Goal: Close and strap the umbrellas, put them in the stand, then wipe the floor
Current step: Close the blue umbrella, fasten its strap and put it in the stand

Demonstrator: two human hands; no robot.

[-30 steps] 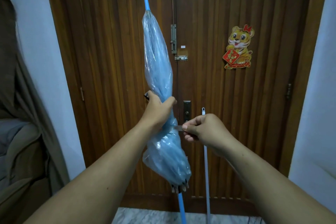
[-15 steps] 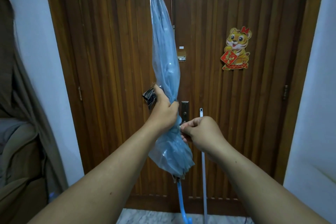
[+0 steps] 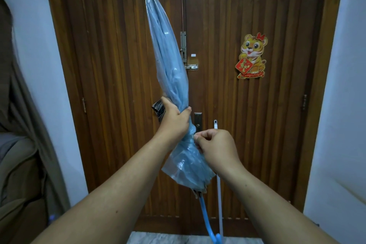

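Note:
A folded, translucent blue umbrella (image 3: pixel 170 65) is held upright before the wooden door, tip up and leaning left, its blue hooked handle (image 3: pixel 208 224) hanging at the bottom. My left hand (image 3: pixel 174 119) grips the gathered canopy around its middle. My right hand (image 3: pixel 215 148) pinches the strap against the canopy just below the left hand; the strap itself is mostly hidden by my fingers. A dark, crumpled item (image 3: pixel 158 108) sticks out behind my left hand.
A brown double door (image 3: pixel 257 125) with latches and a tiger sticker (image 3: pixel 251 56) fills the background. A white pole (image 3: pixel 218 194) leans against it. A draped sofa (image 3: pixel 17 174) stands at the left, white walls on both sides, marble floor (image 3: pixel 158 238) below.
The umbrella's tip has tilted left. My right hand has drawn the strap in from the right and now presses it against the canopy.

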